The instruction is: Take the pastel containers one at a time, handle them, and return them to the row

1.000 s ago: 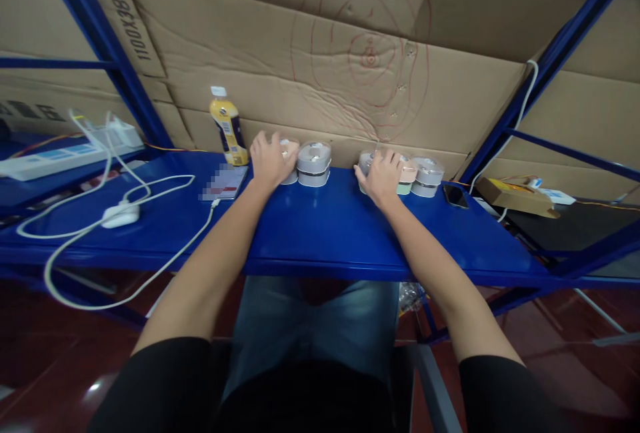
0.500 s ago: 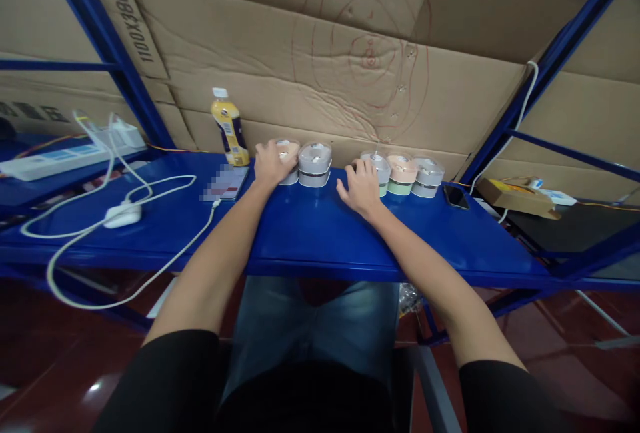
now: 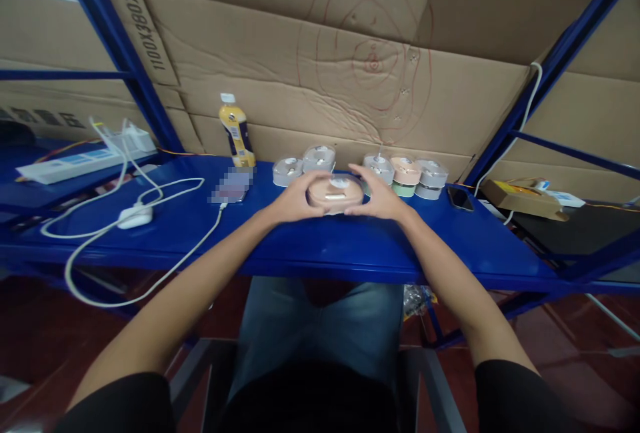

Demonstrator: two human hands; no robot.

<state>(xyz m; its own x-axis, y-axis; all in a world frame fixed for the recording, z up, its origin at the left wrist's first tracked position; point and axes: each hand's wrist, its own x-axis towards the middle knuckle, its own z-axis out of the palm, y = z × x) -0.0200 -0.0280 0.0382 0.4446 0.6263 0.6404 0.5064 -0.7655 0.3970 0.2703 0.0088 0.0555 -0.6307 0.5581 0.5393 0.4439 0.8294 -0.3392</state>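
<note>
Between my two hands, over the middle of the blue table, is a peach-coloured oval container with a clear lid (image 3: 334,195). My left hand (image 3: 299,197) curves round its left end, and my right hand (image 3: 381,197) grips the opposite end, thumbs toward me. Whether its base touches the table I cannot tell. Behind my left hand stand a low grey container (image 3: 287,171) and a taller grey stack (image 3: 319,157). Beyond my right hand are a grey-topped stack (image 3: 379,167), a peach-and-green stack (image 3: 405,171) and another grey stack (image 3: 431,175).
A yellow drink bottle (image 3: 237,134) stands near a phone on a cable (image 3: 231,187) at left. A white charger (image 3: 135,215) with looping cable lies farther left. A dark phone (image 3: 460,198) and an open cardboard box (image 3: 525,199) are at right. Cardboard (image 3: 250,46) lines the back.
My left hand has lifted the peach container off the left stack and brought it right, toward me. My right hand has moved from the right-hand stacks to grip its other end.
</note>
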